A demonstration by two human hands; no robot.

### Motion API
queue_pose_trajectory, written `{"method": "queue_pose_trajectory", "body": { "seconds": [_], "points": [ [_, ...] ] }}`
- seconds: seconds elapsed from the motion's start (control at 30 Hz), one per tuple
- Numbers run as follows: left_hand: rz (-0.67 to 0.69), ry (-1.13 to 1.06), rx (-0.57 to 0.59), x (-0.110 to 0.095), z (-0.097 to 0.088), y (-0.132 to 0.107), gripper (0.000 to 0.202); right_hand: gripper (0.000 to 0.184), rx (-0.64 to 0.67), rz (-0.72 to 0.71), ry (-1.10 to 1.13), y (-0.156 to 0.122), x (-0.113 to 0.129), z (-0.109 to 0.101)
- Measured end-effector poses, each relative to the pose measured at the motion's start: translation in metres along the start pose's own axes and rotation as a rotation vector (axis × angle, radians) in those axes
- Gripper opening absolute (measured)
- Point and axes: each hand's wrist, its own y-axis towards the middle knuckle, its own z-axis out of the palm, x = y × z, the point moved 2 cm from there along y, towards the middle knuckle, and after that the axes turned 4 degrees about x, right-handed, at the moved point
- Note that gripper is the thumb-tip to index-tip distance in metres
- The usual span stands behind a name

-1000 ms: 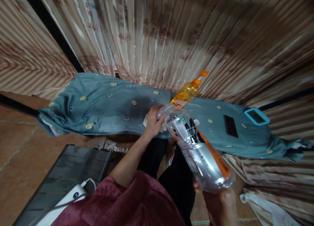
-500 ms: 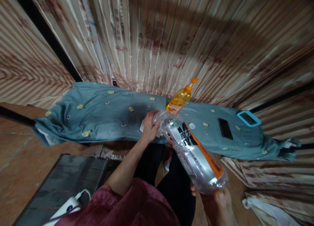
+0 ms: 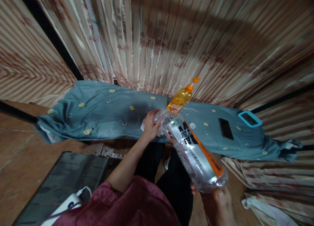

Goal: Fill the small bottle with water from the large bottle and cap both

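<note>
A large clear plastic bottle [image 3: 196,157] with a silver, black and orange label lies slanted in the air between my hands, its neck toward the upper left. My left hand [image 3: 150,125] is closed around the neck. Under those fingers a white tissue or paper [image 3: 143,125] shows in part. At the lower right, my right hand [image 3: 217,199] grips the bottle's base from below. Just beyond the neck stands a pump bottle [image 3: 180,98] of yellow-orange liquid with an orange pump top. A small white round cap [image 3: 192,125] lies beside the big bottle on the cloth.
A grey-blue cloth with pineapple prints [image 3: 108,114] covers the narrow table. On its right part lie a dark phone [image 3: 226,129] and a blue-framed display [image 3: 249,119]. A dark stool-like surface [image 3: 66,173] at lower left carries a white power bank [image 3: 62,210] with a cable. Striped curtains [image 3: 157,39] hang behind.
The view has shifted very slightly. Both hands keep the same hold on the bottle, with no clear movement of the things.
</note>
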Motion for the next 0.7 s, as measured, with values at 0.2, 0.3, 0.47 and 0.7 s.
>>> {"method": "queue_pose_trajectory", "body": {
  "seconds": [0.2, 0.3, 0.47, 0.7],
  "points": [
    [0.004, 0.008, -0.001, 0.002, 0.001, 0.0, 0.051, 0.05, -0.023, -0.013, -0.022, -0.001, -0.006, -0.005],
    [-0.01, 0.023, 0.003, 0.002, 0.002, 0.0, 0.055, 0.053, -0.012, -0.008, -0.014, 0.0, -0.008, -0.008],
    [-0.003, 0.027, 0.001, 0.001, 0.001, 0.0, 0.061, 0.048, -0.008, -0.022, -0.011, 0.003, -0.009, -0.011],
    [-0.009, 0.015, -0.001, 0.003, 0.002, 0.0, 0.06, 0.042, -0.012, -0.081, -0.014, 0.005, -0.009, -0.012]
  ]
}}
